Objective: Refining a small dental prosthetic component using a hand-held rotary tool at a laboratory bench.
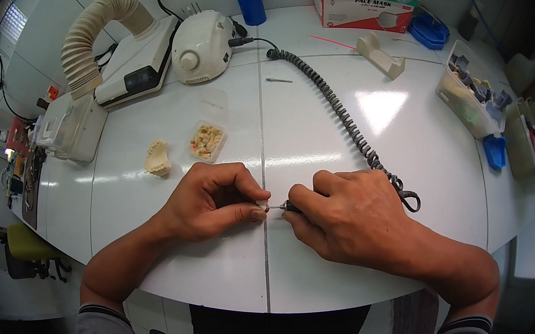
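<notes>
Between the thumb and forefinger of my left hand (214, 197) is pinched a small pale tooth-like piece (262, 204). My right hand (350, 219) is closed around a dark rotary handpiece (287, 205), mostly hidden by the fingers. Its thin metal bit (275, 207) points left and meets the piece, or nearly so; I cannot tell which. A coiled grey cord (339, 112) runs from behind the right hand to a white control box (201, 50). Beyond my left hand lie a cream dental cast (158, 157) and a small clear box (207, 142) of tooth-coloured pieces.
A white unit with a ribbed hose (102, 29) stands at the back left, beside a clear container (74, 128). Farther back are a blue cup (250, 3), a mask box (362, 13) and a cream handpiece rest (380, 56). A tub of parts (466, 100) sits at right.
</notes>
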`<state>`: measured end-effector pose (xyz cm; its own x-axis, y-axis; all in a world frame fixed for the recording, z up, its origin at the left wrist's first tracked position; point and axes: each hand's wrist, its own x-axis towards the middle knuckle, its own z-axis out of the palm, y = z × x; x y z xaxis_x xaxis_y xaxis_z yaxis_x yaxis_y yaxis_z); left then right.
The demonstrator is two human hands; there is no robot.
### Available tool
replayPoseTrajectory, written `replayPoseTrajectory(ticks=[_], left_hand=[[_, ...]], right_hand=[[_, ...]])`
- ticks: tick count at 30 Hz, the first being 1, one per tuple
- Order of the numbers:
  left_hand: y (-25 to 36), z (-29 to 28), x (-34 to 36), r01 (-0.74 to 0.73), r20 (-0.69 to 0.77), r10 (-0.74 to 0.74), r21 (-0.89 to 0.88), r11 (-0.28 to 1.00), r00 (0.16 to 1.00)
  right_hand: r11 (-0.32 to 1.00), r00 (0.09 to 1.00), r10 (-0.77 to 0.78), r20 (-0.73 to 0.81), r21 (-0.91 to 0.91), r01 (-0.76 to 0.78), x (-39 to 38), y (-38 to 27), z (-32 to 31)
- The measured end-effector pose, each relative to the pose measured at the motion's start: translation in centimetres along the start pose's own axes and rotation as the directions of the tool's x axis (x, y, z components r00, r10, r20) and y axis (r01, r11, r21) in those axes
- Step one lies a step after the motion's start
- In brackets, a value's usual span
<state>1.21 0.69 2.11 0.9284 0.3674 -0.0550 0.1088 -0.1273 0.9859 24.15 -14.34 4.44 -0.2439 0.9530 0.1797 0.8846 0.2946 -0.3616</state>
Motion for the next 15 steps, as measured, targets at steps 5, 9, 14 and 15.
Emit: replayPoseTrajectory(ticks=[5, 9, 14, 15], left_hand=[[-0.09, 0.13, -0.10, 0.018, -0.036, -0.020, -0.070, 0.997, 0.999], [-0.26, 0.08, -0.16, 0.023, -0.028, -0.025, -0.077, 0.997, 0.999], [-0.23, 0.16, -0.11, 0.014, -0.034, -0.016, -0.062, 0.998, 0.999], [-0.24, 0.18, -0.12, 0.010, -0.042, -0.013, -0.071, 0.997, 0.999]], right_hand=[[0.999, 0.999, 0.046, 0.013, -0.006, -0.046, -0.02, -0.33, 0.10], [1.000, 0.999, -0.015, -0.030, -0.003, 0.015, -0.10, 0.05, 0.27], [1.000, 1.000, 0.003, -0.005, -0.005, -0.003, -0.03, -0.08, 0.09], [1.000, 1.000, -0.003, -0.011, -0.009, 0.003, -0.06, -0.07, 0.20]])
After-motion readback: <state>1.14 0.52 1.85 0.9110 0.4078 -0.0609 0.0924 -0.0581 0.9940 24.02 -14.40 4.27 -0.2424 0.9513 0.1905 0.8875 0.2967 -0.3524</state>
